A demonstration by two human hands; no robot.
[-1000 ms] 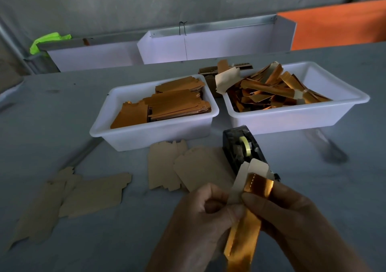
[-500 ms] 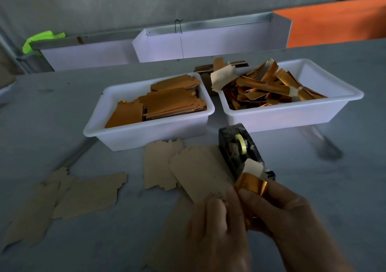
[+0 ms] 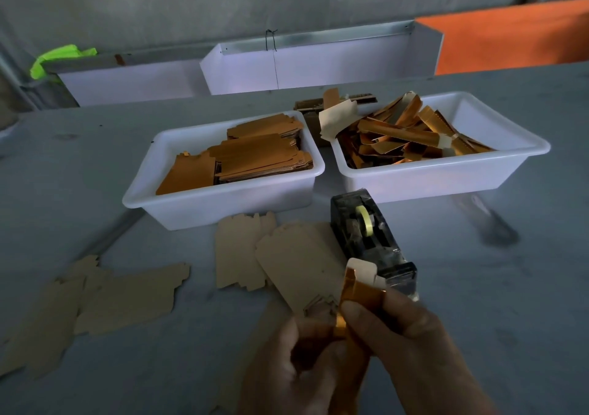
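Note:
Both my hands hold a small gold-foil cardboard piece [image 3: 355,290] low in the middle of the view, just in front of a black tape dispenser [image 3: 366,233]. My right hand [image 3: 411,344] grips the piece from the right, fingers curled round its folded gold side. My left hand [image 3: 296,373] pinches its lower part from the left. The piece's pale inner flap stands up at its top. Its lower end is hidden between my hands.
Two white tubs stand behind the dispenser: the left tub [image 3: 204,204] holds stacked flat gold blanks, the right tub [image 3: 446,175] holds several folded gold pieces. Flat brown blanks [image 3: 287,255] lie on the grey table, more blanks [image 3: 105,296] at the left. White bins [image 3: 318,63] line the back.
The long gold piece has been folded shorter and drawn down between my hands. My left hand has turned and moved lower; my right hand keeps its grip.

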